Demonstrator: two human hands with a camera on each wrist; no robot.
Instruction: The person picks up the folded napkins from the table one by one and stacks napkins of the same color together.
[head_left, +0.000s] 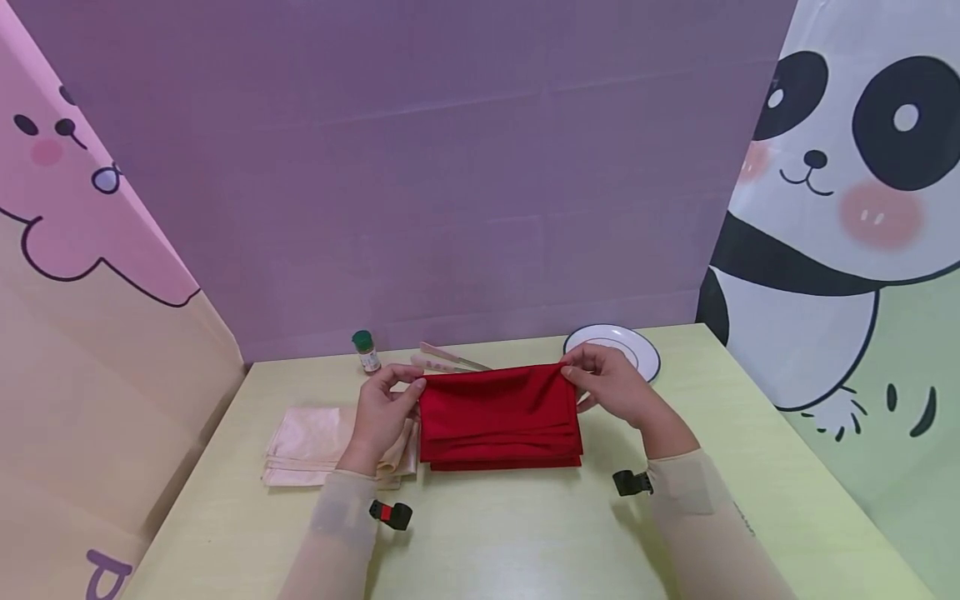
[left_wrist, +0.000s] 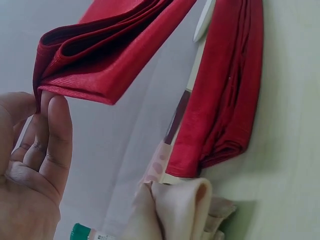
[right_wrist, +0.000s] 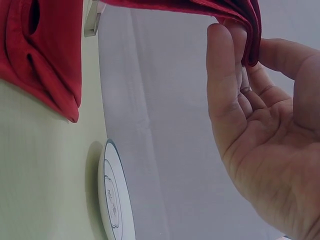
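Observation:
A folded red cloth [head_left: 495, 400] is held up by its two upper corners. My left hand [head_left: 381, 412] pinches the left corner between thumb and fingers, and my right hand [head_left: 611, 387] pinches the right one. In the left wrist view, several folded layers of this cloth hang from the left fingertips [left_wrist: 60, 112]. Beneath it, apart from it, another folded red stack [left_wrist: 220, 95] lies on the table; from the head it is mostly hidden. Folded beige cloth [head_left: 303, 442] lies left of the red stack, partly behind my left wrist.
At the table's back stand a small green-capped bottle [head_left: 366, 352] and, at right, a white plate [head_left: 641, 348] with a dark rim. Pink-patterned utensils [head_left: 442, 360] lie behind the red cloth, partly covered. A purple wall [head_left: 450, 208] rises behind the table [head_left: 487, 542].

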